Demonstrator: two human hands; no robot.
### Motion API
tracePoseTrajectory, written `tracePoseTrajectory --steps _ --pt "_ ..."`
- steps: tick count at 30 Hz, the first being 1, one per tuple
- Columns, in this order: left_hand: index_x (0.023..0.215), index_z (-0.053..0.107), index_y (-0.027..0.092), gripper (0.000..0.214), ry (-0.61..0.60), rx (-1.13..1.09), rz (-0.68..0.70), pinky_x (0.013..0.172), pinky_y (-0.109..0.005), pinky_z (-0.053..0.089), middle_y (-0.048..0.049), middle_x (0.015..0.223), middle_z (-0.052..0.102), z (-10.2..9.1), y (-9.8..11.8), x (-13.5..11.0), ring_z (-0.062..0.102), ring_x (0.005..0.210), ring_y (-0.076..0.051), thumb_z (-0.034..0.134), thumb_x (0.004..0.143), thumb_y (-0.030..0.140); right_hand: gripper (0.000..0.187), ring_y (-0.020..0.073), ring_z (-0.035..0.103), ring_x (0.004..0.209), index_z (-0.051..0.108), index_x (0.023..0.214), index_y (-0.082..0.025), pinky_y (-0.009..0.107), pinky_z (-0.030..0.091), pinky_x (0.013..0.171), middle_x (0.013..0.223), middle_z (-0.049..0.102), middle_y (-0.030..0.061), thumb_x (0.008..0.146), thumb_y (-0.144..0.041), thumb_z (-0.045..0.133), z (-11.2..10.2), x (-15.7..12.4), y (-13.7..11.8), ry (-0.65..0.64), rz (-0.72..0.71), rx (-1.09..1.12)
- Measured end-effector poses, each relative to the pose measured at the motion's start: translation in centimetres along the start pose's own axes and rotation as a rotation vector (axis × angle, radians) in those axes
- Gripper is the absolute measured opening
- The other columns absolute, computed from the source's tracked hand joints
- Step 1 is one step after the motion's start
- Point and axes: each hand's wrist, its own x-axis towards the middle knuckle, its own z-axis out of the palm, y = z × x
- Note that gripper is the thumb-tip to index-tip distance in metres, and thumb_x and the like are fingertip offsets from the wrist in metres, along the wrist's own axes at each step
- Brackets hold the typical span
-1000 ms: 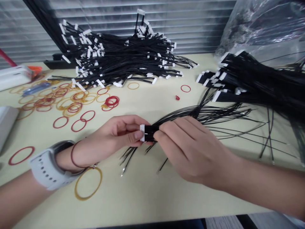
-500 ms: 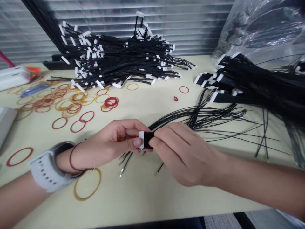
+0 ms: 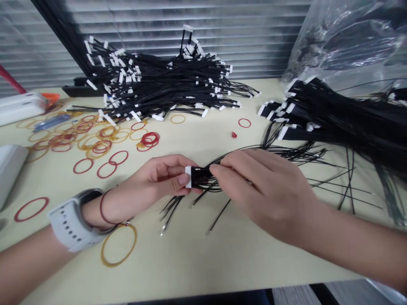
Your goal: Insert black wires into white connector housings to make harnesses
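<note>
My left hand [image 3: 162, 176] pinches a white connector [image 3: 188, 176] between thumb and fingers. Black wires [image 3: 203, 178] run out of the connector's right side. My right hand [image 3: 260, 186] is closed over these wires a short way to the right, its fingertips pressed together; its palm side is hidden. Below both hands lie several loose wire ends [image 3: 168, 216] with small metal tips. Behind my right hand, more loose black wires [image 3: 305, 152] spread over the table.
A large heap of black cables with white connectors [image 3: 168, 84] lies at the back, another cable bundle [image 3: 333, 110] at the right. Red and yellow rubber bands [image 3: 101, 140] are scattered at left. A clear plastic bag [image 3: 349, 42] stands at back right, a white box [image 3: 11, 169] at the left edge.
My right hand has slid right along the wires, away from the connector, exposing a fanned stretch of them. My left hand still grips the connector. The view has tilted slightly.
</note>
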Motion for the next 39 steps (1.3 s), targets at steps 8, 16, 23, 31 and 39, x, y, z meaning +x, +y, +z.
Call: tracePoseTrajectory --steps 8,16,23,31,39 --pt "0.087 0.064 0.015 0.011 -0.022 0.012 0.018 0.065 -0.013 0.051 0.0003 0.076 0.065 0.2 0.1 0.0 0.064 0.07 -0.008 0.057 0.08 0.011 0.024 0.0131 0.041 0.051 0.062 0.067 -0.014 0.028 0.028 0.045 0.058 0.052 0.0032 0.078 -0.005 0.042 -0.3 0.0 -0.8 -0.03 -0.014 0.04" --pt "0.089 0.063 0.015 0.011 0.008 -0.031 0.021 0.064 -0.009 0.05 0.0018 0.076 0.066 -0.1 -0.1 0.1 0.064 0.071 -0.006 0.056 0.082 0.01 0.023 0.0149 0.042 0.062 0.059 0.068 -0.014 0.028 0.032 0.053 0.068 0.053 0.0036 0.079 -0.006 0.04 -0.9 0.0 -0.1 -0.179 -0.097 0.244" --pt "0.088 0.063 0.015 0.011 0.065 -0.06 0.028 0.062 -0.009 0.051 0.0016 0.074 0.069 0.2 0.0 0.0 0.066 0.07 -0.008 0.062 0.077 0.014 0.018 0.0119 0.047 0.077 0.053 0.071 -0.018 0.024 0.037 0.069 0.078 0.054 -0.0013 0.082 -0.005 0.045 -0.7 -0.4 1.4 -0.63 -0.206 0.704" --pt "0.088 0.064 0.017 0.011 0.078 -0.063 0.012 0.065 -0.01 0.052 0.0009 0.077 0.07 0.1 0.1 0.0 0.067 0.073 -0.009 0.063 0.077 0.015 0.022 0.0193 0.048 0.084 0.057 0.082 -0.014 0.034 0.037 0.075 0.086 0.055 0.0061 0.073 0.001 0.043 -1.3 -1.4 0.3 -0.586 -0.271 0.44" --pt "0.093 0.063 0.02 0.014 0.158 -0.008 0.007 0.066 -0.01 0.051 -0.0011 0.084 0.071 -0.8 -0.4 0.1 0.067 0.078 -0.011 0.062 0.079 0.02 0.009 0.0073 0.046 0.056 0.049 0.082 -0.017 0.022 0.033 0.05 0.073 0.055 -0.003 0.085 -0.014 0.041 0.1 0.0 -0.3 -0.31 0.536 0.617"
